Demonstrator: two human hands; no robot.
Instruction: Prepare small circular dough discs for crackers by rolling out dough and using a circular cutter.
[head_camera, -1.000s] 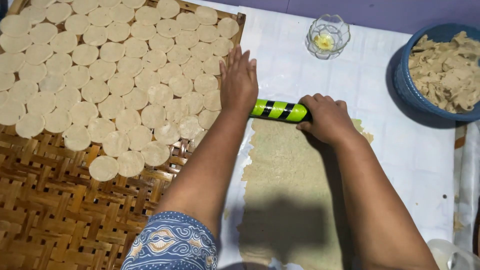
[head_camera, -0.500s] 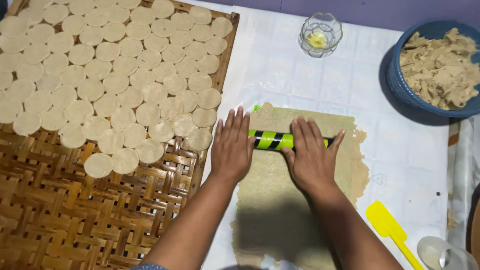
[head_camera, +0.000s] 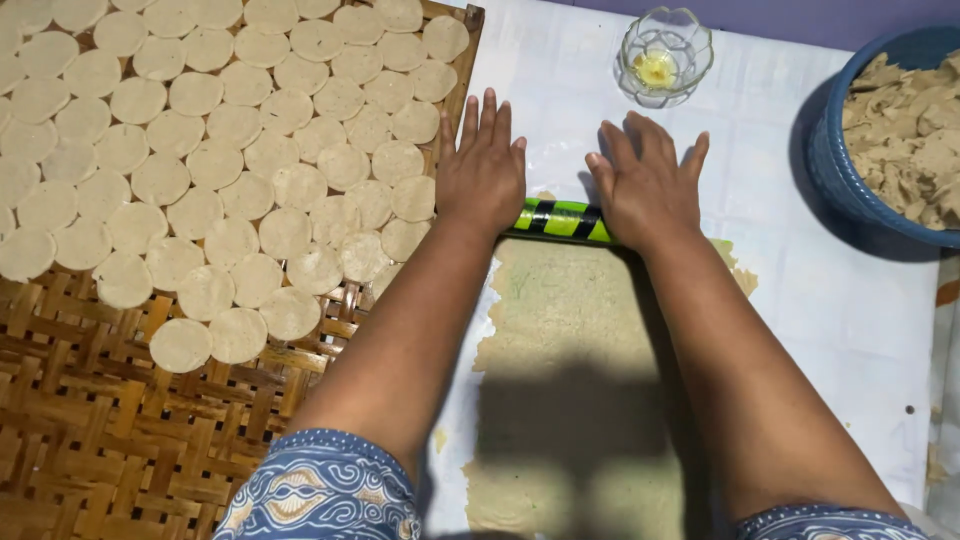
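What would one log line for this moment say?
left hand: flat on roller | right hand: flat on roller | roller: at dough sheet's far edge

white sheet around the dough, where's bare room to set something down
Bare white sheet lies right of the rolled dough, below the blue basin; another patch lies between the glass bowl and the hands. The woven tray is bare at its near end; its far part is crowded with dough discs.

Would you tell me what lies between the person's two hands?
In the head view, a green-and-black striped rolling pin spans the gap between left hand and right hand, at the far edge of the flattened dough sheet.
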